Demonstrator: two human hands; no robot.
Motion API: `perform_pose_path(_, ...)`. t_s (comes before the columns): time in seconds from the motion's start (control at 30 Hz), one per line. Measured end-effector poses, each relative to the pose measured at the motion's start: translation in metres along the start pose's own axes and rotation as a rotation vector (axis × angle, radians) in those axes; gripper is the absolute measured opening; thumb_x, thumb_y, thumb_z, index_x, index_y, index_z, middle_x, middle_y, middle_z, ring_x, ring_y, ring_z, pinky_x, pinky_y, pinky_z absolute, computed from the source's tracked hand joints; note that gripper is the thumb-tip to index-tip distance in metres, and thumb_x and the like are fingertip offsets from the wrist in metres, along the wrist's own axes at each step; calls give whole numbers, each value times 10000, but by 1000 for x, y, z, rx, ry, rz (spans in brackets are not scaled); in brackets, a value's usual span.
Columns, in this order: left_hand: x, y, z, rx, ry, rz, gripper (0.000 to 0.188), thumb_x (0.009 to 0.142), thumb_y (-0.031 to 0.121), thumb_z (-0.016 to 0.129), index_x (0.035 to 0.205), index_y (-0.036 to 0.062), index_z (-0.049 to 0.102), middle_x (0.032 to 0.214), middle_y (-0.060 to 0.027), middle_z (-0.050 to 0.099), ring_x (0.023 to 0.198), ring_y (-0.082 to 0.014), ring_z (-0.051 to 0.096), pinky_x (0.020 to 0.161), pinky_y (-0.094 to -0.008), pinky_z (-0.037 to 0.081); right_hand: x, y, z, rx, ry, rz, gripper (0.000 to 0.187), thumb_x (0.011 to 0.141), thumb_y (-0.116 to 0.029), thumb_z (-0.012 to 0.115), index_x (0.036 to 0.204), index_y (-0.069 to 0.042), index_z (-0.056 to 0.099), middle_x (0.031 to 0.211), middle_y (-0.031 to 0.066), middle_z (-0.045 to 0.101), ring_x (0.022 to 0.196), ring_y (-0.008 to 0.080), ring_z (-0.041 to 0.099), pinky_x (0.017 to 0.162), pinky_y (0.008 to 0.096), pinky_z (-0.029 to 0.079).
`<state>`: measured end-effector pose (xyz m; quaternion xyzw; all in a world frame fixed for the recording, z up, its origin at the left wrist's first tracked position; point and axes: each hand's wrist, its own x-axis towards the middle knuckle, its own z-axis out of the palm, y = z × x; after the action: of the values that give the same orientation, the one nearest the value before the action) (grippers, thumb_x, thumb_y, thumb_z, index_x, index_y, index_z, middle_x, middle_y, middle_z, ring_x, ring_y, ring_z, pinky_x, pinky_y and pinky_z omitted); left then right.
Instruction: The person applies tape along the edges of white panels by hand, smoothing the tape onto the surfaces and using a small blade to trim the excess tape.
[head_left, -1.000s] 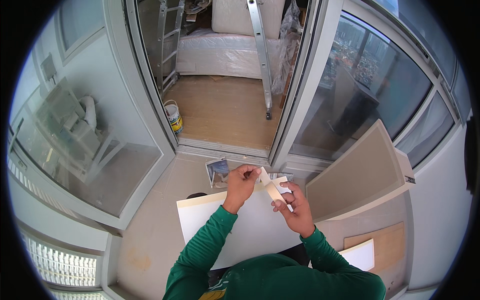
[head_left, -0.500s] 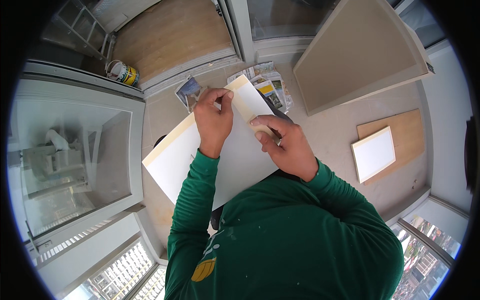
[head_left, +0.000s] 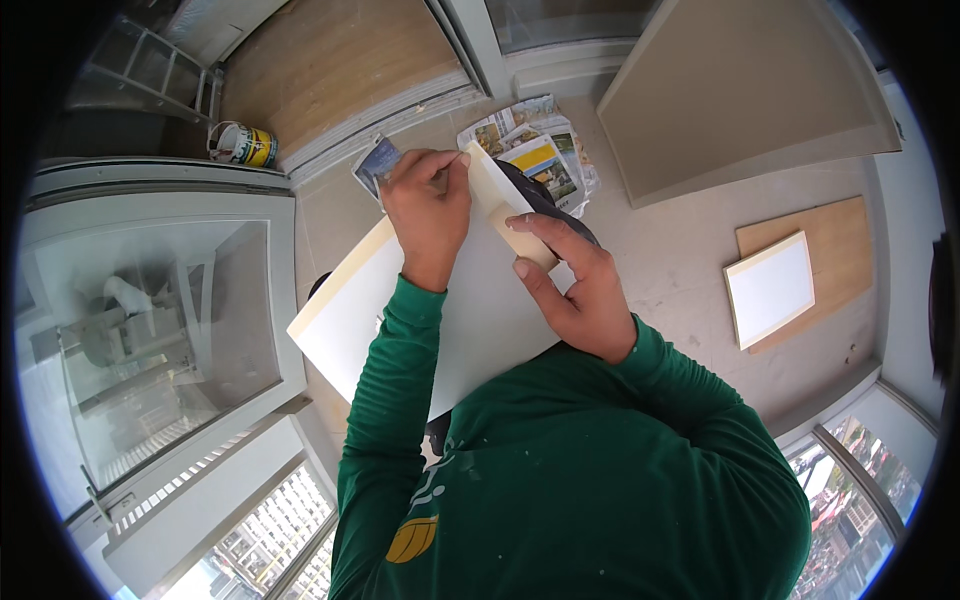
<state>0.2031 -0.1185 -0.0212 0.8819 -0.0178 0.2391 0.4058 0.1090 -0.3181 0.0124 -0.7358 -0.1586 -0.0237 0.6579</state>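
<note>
A white board lies across my lap, with a cream strip of masking tape along its far left edge. My left hand is closed in a pinch at the far corner, thumb and forefinger on the end of another cream tape strip. That strip runs back along the right-hand edge toward a roll of masking tape. Thumb and fingers of my right hand grip the roll. The exact contact under the left fingertips is hidden.
Newspapers lie on the floor ahead. A large beige panel leans at the far right. Nearer stands a small white framed board on a brown sheet. A paint bucket sits at the far left, beside a glazed door.
The board has tilted, so white surface right of the tape strip no longer shows and more of something dark beneath appears. Both hands keep their grips. The view has shifted slightly.
</note>
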Motion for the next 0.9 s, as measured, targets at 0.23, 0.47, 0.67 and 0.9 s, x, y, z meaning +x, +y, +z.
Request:
perform_pose_path(0.23, 3, -3, 5, 84, -20, 15, 116, 916, 98, 827, 972, -3, 825, 921, -108, 744, 766, -230, 726, 731, -330, 558, 7, 5, 1, 97, 10, 56, 377, 993, -28, 729, 1364, -1, 666, 1262, 183, 753, 1125, 307, 749, 1002, 366, 562)
perform_pose_path(0.47, 4, 2, 7, 66, 25, 22, 98, 903, 63, 831, 964, -14, 820, 921, -102, 743, 758, -213, 736, 707, -312, 560, 13, 8, -4, 177, 13, 94, 350, 995, -24, 725, 1340, 6, 675, 1259, 182, 762, 1128, 296, 756, 996, 364, 569)
perform_pose_path(0.67, 3, 4, 6, 107, 43, 36, 84, 900, 45, 824, 953, -20, 813, 924, -98, 743, 753, -201, 745, 705, -303, 571, 16, 8, -5, 188, 10, 74, 340, 989, -9, 727, 1324, 25, 674, 1266, 183, 767, 1152, 301, 762, 1003, 369, 573)
perform_pose_path(0.9, 3, 2, 7, 124, 73, 37, 84, 889, 47, 820, 944, -15, 809, 924, -97, 744, 757, -189, 739, 709, -301, 572, 20, 8, -6, 195, -6, 75, 327, 982, 7, 729, 1305, 31, 684, 1256, 187, 767, 1150, 309, 765, 1006, 373, 574)
